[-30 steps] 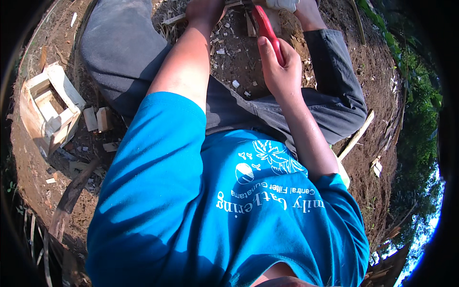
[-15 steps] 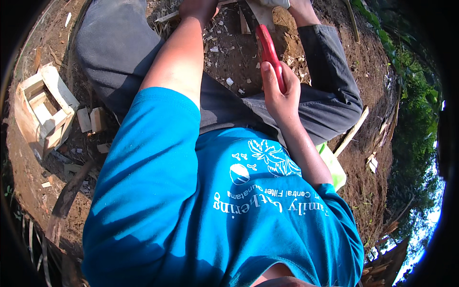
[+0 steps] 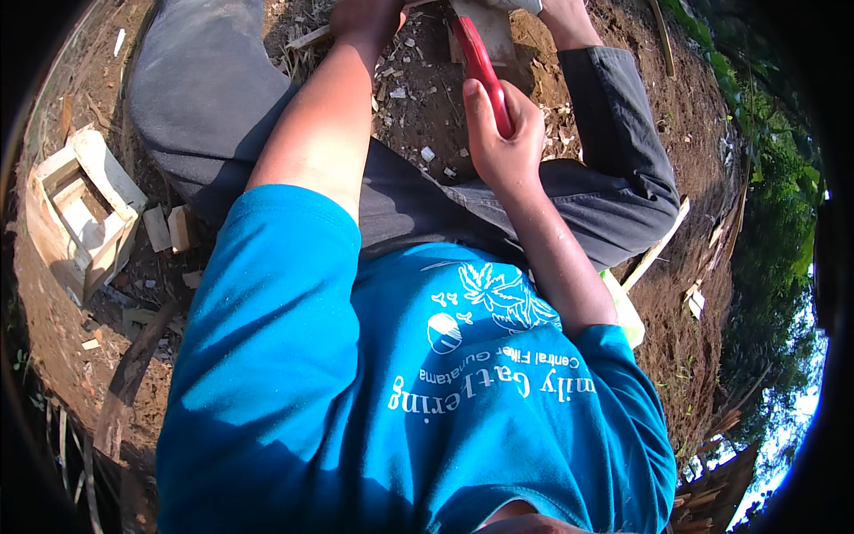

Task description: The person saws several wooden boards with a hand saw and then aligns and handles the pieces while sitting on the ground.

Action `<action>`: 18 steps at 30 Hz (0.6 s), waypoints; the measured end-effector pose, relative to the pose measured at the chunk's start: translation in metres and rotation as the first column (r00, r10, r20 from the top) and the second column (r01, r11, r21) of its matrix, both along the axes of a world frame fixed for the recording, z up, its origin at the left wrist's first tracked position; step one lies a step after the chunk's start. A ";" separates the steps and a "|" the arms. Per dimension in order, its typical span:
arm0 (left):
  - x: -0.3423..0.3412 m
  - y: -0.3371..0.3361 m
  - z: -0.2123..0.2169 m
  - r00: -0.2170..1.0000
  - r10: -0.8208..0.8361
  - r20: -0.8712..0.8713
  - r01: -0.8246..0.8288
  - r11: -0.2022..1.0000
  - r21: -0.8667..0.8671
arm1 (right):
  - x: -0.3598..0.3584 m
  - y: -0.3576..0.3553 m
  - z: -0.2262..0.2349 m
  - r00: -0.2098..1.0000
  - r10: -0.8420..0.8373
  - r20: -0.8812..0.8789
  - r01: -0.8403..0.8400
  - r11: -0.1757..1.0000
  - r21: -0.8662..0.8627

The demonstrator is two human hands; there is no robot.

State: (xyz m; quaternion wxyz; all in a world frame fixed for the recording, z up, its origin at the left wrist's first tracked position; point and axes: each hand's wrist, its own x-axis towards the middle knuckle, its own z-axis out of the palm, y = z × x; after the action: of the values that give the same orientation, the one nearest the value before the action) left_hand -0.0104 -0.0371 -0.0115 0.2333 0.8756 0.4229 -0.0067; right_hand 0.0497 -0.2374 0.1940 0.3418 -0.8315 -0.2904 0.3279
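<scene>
My right hand [image 3: 500,133] is closed around the red handle of a tool [image 3: 480,67] that points up toward the top edge of the view. A pale piece of wood [image 3: 487,27] lies on the dirt just beyond the tool's far end. My left hand [image 3: 366,13] reaches to the top edge, mostly cut off, next to a thin wooden strip [image 3: 307,37]; whether it holds anything is hidden. I sit on the ground in grey trousers and a blue shirt, legs spread around the work spot.
A small open wooden box [image 3: 78,214] sits on the soil at the left, with two short wood blocks [image 3: 169,228] beside it. Wood chips litter the dirt between my legs. A long pale slat [image 3: 656,249] lies at the right, with green plants beyond.
My right hand with the red-handled tool has shifted slightly up and left. The view has tilted a little; my left hand stays at the top edge.
</scene>
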 end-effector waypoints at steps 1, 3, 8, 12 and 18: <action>0.005 -0.001 0.014 1.000 -0.030 0.009 0.030 1.000 0.006 | 0.001 0.010 -0.016 0.999 -0.011 0.039 0.009 0.999 0.038; 0.002 -0.001 0.012 1.000 -0.003 -0.003 0.003 1.000 0.008 | -0.001 0.014 -0.023 0.996 0.021 0.087 -0.025 0.999 0.048; 0.000 0.000 0.006 0.999 -0.040 0.008 0.039 0.999 0.008 | 0.010 -0.004 -0.001 0.998 0.047 0.049 -0.045 0.998 -0.036; -0.001 0.006 0.043 0.999 -0.005 -0.038 0.000 0.992 -0.126 | -0.017 -0.061 0.040 0.999 0.048 0.011 -0.048 0.999 -0.020; -0.007 0.003 0.046 1.000 0.023 -0.001 -0.023 0.984 -0.175 | 0.005 -0.052 0.040 0.995 0.094 0.042 -0.093 0.996 -0.010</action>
State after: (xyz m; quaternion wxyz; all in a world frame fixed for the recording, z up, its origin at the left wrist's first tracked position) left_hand -0.0172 -0.0336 0.0342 0.3098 0.8466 0.4308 -0.0408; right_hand 0.0546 -0.2897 0.2345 0.3163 -0.8252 -0.3349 0.3269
